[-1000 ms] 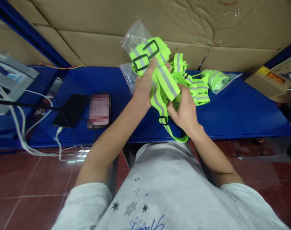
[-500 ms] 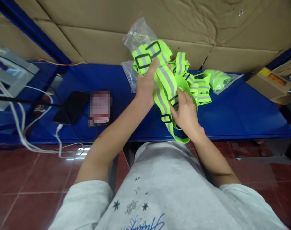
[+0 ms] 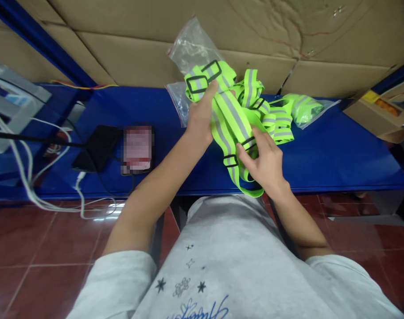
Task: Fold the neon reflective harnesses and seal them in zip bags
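A neon-green reflective strap harness (image 3: 233, 117) with grey stripes and black buckles is bunched above the blue shelf (image 3: 321, 155). My left hand (image 3: 200, 117) grips its folded upper end, thumb pressed near the two black buckles. My right hand (image 3: 265, 161) pinches the lower straps beside a small black slider, and a green loop hangs below it. A clear plastic bag (image 3: 190, 46) sticks up behind the harness.
More green straps lie in a bag (image 3: 301, 108) at the right. A black phone (image 3: 95, 148) and a blurred card (image 3: 137, 148) lie left, with white cables (image 3: 29, 177). Cardboard (image 3: 149, 40) lines the back; a small box (image 3: 376, 113) sits far right.
My right hand has slid down and right along the straps, from the fold to the slider buckle. The left hand keeps its grip on the top.
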Demonstrator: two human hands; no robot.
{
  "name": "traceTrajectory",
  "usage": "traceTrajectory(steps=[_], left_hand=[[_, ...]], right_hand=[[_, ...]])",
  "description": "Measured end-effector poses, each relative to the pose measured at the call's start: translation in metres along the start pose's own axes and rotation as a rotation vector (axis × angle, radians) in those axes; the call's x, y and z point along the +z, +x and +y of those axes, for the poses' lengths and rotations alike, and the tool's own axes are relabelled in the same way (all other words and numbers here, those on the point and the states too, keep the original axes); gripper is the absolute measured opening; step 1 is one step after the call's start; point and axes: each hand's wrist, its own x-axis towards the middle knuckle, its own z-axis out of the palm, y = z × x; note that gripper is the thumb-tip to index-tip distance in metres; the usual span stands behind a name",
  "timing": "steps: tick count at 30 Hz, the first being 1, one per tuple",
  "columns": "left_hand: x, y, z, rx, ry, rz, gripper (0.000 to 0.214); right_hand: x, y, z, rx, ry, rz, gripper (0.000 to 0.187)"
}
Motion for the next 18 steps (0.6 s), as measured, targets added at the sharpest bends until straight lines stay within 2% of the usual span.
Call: traceTrajectory(steps=[3, 7, 13, 18], left_hand=[[0.0, 0.002, -0.001, 0.124, -0.001, -0.011, 0.019], [-0.004, 0.011, 0.003, 0.161, 0.009, -0.004, 0.019], [-0.008, 0.018, 0.006, 0.117, 0.008, -0.043, 0.028], [-0.008, 0.019, 0.008, 0.105, 0.047, -0.003, 0.025]], right_hand=[[0.001, -0.001, 0.0, -0.001, 0.045, 0.041, 0.054], [0.004, -0.005, 0.004, 0.01, 0.0, 0.062, 0.049], [-0.008, -0.007, 0.008, 0.056, -0.137, -0.087, 0.047], [-0.025, -0.001, 0.004, 0.108, -0.212, -0.247, 0.046]])
